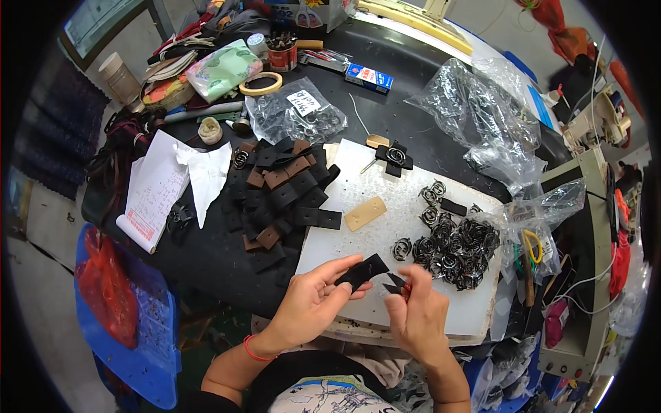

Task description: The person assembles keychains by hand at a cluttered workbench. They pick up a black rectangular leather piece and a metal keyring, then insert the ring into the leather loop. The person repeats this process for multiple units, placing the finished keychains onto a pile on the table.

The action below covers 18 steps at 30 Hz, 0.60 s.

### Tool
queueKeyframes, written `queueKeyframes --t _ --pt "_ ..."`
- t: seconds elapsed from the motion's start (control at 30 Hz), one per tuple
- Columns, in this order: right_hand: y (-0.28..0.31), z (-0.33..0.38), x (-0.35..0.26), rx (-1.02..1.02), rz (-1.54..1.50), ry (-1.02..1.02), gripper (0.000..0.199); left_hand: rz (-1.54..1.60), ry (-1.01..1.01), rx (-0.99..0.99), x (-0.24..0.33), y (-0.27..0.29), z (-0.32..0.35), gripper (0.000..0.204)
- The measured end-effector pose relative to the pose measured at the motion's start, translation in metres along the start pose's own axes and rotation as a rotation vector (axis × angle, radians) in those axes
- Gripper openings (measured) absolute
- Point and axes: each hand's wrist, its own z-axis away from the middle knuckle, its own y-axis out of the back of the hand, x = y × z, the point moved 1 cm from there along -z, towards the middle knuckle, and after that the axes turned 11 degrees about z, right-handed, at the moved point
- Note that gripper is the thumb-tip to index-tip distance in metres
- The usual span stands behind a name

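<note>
Over the near edge of the white board (pixel 323 258), my left hand (pixel 317 299) pinches a black leather strip (pixel 363 272) between thumb and fingers, tilted up to the right. My right hand (pixel 418 310), just to its right, is closed around a dark pointed tool (pixel 394 283) with a bit of red near the fingers; its kind is unclear. The tool's tip is close to the strip's right end. A tan template piece (pixel 365 213) with small holes lies on the board. To the right is a heap of black metal buckles (pixel 458 248).
Left of the board is a pile of black and brown leather strips (pixel 282 186). Farther back lie a bag of metal parts (pixel 299 113), a tape roll (pixel 261 83) and a blue box (pixel 368 78). Crumpled clear plastic (pixel 475 117) covers the right side. A blue stool (pixel 155 330) stands left.
</note>
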Motion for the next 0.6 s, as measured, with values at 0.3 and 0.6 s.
queueKeyframes --t 0.3,0.6 --pt "-0.0075 0.0009 -0.0052 0.178 0.183 0.264 0.020 -0.116 0.001 0.017 0.0001 0.0001 0.0009 0.035" --pt "-0.0035 0.0028 -0.0045 0.052 0.259 0.350 0.021 -0.488 0.044 -0.001 0.0018 -0.0002 0.0065 0.037"
